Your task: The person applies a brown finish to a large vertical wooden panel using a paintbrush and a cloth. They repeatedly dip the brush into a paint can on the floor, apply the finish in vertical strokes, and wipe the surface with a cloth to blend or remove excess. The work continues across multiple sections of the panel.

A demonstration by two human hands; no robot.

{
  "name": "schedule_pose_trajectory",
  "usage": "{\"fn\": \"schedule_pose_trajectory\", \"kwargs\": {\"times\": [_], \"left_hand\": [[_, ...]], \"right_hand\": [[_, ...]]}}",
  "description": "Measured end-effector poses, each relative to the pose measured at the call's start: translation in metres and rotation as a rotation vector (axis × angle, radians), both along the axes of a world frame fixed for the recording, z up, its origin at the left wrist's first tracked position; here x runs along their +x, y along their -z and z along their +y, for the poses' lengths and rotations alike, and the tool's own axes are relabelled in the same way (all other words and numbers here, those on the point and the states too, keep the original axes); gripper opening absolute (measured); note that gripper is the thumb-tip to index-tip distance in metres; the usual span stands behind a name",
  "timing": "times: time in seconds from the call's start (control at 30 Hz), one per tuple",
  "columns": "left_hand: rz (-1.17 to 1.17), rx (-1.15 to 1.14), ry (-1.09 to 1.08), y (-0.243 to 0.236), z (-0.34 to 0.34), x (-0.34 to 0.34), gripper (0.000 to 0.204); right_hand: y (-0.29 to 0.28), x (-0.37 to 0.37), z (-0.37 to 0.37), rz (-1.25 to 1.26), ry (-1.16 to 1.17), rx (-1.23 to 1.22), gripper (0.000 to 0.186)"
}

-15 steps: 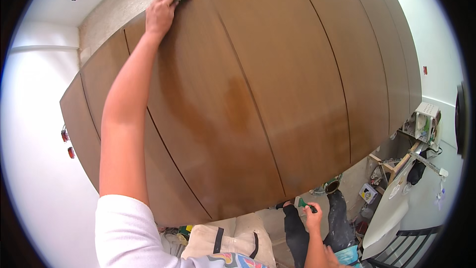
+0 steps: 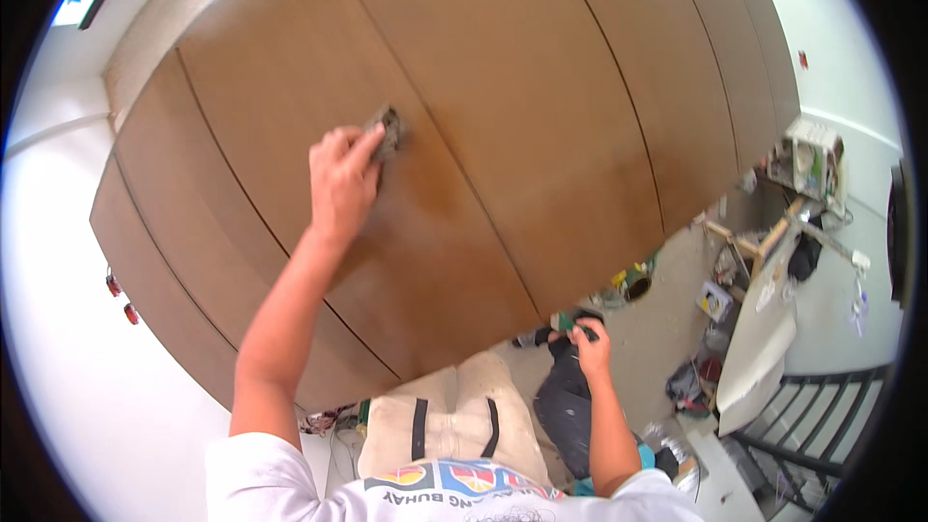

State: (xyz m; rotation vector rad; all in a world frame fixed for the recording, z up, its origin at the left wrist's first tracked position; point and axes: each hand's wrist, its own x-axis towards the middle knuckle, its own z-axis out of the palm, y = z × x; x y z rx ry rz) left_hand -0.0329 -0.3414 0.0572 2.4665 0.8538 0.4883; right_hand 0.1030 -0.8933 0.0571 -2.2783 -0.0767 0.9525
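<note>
A large brown wooden panel (image 2: 522, 58) with dark grooves running along it fills the view. My left hand (image 2: 343, 179) is closed round a dark grey, wadded rag (image 2: 389, 130) against the panel, left of a groove. Darker, wet-looking brown patches show beside and below the rag. At the lower right, just off the panel's near edge, my right hand (image 2: 594, 346) is closed on a small green tool (image 2: 564, 323) that looks like a paintbrush. Its tip is hard to make out.
An open can (image 2: 636, 282) stands on the floor near the panel's edge. Another person's dark trouser leg (image 2: 565, 406) is beside my right arm. To the right are a white crate (image 2: 817, 150), wooden pieces (image 2: 773, 235), a pale board (image 2: 764, 338) and a black slatted rack (image 2: 822, 420).
My left hand has drawn the rag from the panel's far edge toward me and slightly right. My right hand has shifted up and a little left in view, still holding the green tool.
</note>
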Motion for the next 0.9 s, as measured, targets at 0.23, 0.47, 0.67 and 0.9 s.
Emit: {"fn": "schedule_pose_trajectory", "kwargs": {"times": [0.23,0.47,0.67,0.9], "left_hand": [[0.030,-0.168,0.251,-0.014,-0.249,-0.031,0.052],[0.070,-0.301,0.611,-0.023,-0.342,-0.033,0.044],[0.075,-0.061,0.412,-0.032,-0.238,-0.020,0.046],[0.039,0.305,0.191,0.009,0.008,0.042,0.042]], "right_hand": [[-0.023,-0.023,-0.053,0.073,0.207,0.015,0.012],[-0.082,0.002,-0.085,-0.195,-0.038,-0.013,0.015],[-0.092,0.009,-0.079,-0.072,0.133,0.048,0.014],[-0.050,0.010,-0.084,-0.095,-0.054,-0.095,0.013]]}}
